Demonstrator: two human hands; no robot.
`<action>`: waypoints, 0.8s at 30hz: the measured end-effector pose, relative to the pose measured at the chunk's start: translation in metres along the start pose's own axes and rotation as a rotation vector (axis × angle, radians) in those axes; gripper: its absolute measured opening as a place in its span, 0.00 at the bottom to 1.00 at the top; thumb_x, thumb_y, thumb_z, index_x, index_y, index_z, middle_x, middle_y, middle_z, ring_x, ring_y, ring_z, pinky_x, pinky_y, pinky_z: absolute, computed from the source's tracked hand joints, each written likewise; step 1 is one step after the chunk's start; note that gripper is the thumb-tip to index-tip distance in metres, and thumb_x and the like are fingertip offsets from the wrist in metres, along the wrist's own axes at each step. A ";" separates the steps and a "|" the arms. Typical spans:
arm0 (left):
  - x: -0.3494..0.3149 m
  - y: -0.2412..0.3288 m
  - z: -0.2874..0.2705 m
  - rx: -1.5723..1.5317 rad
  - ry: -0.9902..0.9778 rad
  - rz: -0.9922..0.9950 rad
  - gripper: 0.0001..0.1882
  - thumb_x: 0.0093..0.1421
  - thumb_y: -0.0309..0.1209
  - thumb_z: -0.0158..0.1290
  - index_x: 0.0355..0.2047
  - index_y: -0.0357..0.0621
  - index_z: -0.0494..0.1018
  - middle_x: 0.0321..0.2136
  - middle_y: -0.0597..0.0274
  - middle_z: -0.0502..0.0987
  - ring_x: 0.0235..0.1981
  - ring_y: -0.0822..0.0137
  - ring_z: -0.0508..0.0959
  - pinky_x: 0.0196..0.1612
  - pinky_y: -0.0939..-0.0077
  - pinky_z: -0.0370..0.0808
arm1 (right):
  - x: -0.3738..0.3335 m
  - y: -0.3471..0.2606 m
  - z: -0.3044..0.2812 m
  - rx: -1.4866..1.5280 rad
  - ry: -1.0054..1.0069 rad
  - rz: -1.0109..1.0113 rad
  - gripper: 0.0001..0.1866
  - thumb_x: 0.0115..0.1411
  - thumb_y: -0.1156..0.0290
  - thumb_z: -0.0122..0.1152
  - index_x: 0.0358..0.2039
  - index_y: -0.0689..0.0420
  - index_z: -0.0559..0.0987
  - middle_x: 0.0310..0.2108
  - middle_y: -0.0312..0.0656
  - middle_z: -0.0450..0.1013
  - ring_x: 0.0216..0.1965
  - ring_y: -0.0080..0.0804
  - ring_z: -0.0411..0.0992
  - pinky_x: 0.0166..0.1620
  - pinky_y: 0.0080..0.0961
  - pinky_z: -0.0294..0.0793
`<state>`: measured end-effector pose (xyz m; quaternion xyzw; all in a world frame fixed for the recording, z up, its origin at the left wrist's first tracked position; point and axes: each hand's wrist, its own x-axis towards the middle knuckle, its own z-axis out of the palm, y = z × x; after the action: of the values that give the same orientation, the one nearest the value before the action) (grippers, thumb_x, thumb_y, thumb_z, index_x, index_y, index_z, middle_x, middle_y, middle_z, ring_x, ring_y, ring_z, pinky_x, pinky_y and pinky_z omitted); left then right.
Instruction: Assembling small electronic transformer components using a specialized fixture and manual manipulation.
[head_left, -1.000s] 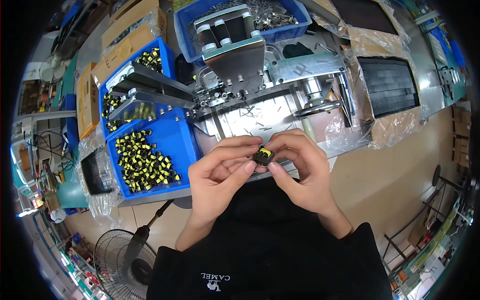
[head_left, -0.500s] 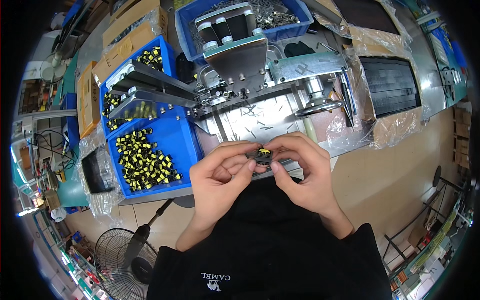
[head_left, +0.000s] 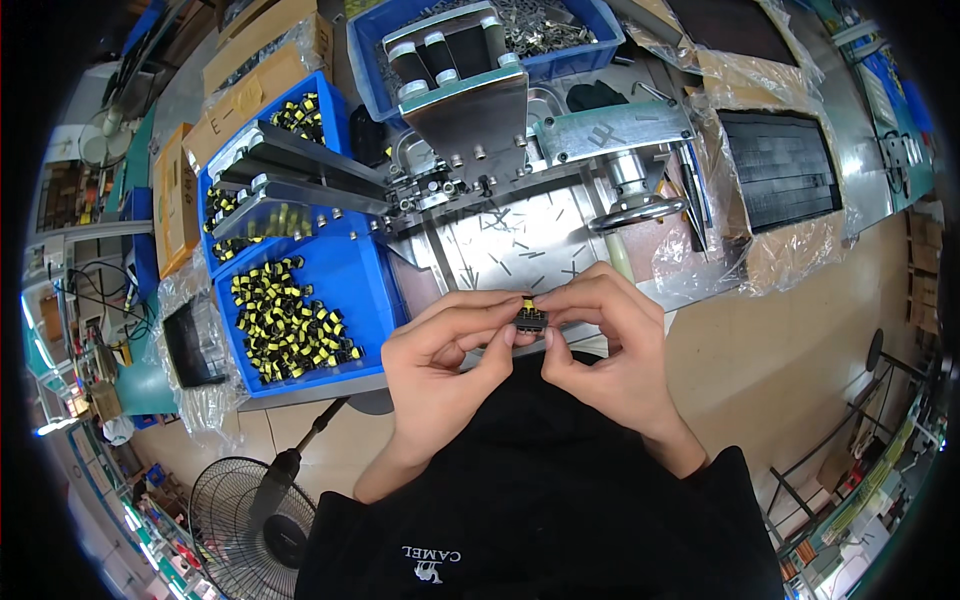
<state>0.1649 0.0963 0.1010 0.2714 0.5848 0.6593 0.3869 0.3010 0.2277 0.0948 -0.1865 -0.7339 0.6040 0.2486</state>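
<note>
Between my two hands, in front of my chest, is a small black-and-yellow transformer (head_left: 530, 317). The fingertips and thumb of my left hand (head_left: 450, 345) pinch its left side. On its right side my right hand (head_left: 612, 335) grips it the same way. Its yellow band faces up and away from me, with a dark grey block nearer me; the fingers hide its ends. Left of my hands, a blue bin (head_left: 372, 330) holds a heap of similar black-and-yellow transformers (head_left: 285, 320).
A metal bench machine (head_left: 465, 125) with a handwheel (head_left: 640, 213) stands just beyond my hands. Thin dark strips lie on its steel plate (head_left: 500, 240). A blue tub (head_left: 600, 55) of metal pieces sits behind. On the right is a plastic-lined carton (head_left: 785, 170); a fan (head_left: 250, 520) stands lower left.
The transformer has turned slightly between my fingertips, so its grey block now lies more level. Both hands have shifted only a little and keep their hold.
</note>
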 end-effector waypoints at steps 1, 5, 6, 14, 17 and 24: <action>0.000 0.000 0.001 0.000 -0.001 -0.001 0.13 0.60 0.08 0.54 0.46 0.23 0.78 0.49 0.43 0.78 0.46 0.60 0.83 0.51 0.72 0.84 | 0.000 0.001 0.001 0.016 0.014 -0.003 0.19 0.50 0.91 0.62 0.44 0.69 0.78 0.39 0.45 0.72 0.40 0.29 0.77 0.47 0.23 0.81; 0.000 -0.002 0.001 -0.028 0.017 -0.008 0.13 0.59 0.08 0.55 0.45 0.23 0.78 0.49 0.44 0.78 0.45 0.60 0.83 0.50 0.72 0.84 | -0.001 0.005 0.004 0.077 0.033 0.032 0.18 0.49 0.92 0.63 0.42 0.69 0.77 0.38 0.45 0.72 0.38 0.28 0.76 0.47 0.24 0.81; 0.000 -0.003 0.001 -0.028 0.016 0.006 0.14 0.59 0.08 0.55 0.46 0.23 0.78 0.49 0.44 0.78 0.45 0.60 0.83 0.50 0.72 0.84 | 0.000 0.005 0.005 0.081 0.036 0.041 0.17 0.49 0.92 0.63 0.42 0.69 0.77 0.38 0.45 0.71 0.38 0.28 0.76 0.47 0.23 0.81; 0.004 -0.012 -0.006 -0.181 -0.034 -0.138 0.12 0.66 0.15 0.52 0.50 0.27 0.76 0.50 0.47 0.78 0.45 0.63 0.83 0.49 0.72 0.83 | -0.002 0.010 0.009 0.053 0.000 0.134 0.15 0.56 0.91 0.59 0.45 0.69 0.74 0.40 0.44 0.70 0.42 0.29 0.75 0.49 0.22 0.80; 0.007 -0.010 -0.009 -0.107 -0.038 -0.200 0.13 0.67 0.18 0.53 0.51 0.31 0.77 0.47 0.50 0.81 0.43 0.64 0.84 0.45 0.74 0.83 | -0.008 0.018 0.006 0.073 0.009 0.155 0.15 0.58 0.91 0.56 0.46 0.68 0.73 0.42 0.43 0.69 0.45 0.29 0.74 0.48 0.24 0.80; 0.016 -0.026 -0.025 0.816 0.109 0.463 0.18 0.56 0.19 0.61 0.49 0.39 0.80 0.35 0.54 0.83 0.38 0.53 0.84 0.40 0.67 0.81 | 0.002 0.013 0.009 0.121 0.132 0.297 0.12 0.60 0.90 0.57 0.44 0.69 0.74 0.41 0.43 0.71 0.41 0.27 0.77 0.47 0.21 0.80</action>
<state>0.1412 0.0960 0.0695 0.4895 0.7397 0.4578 0.0600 0.2936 0.2240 0.0807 -0.3169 -0.6424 0.6638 0.2149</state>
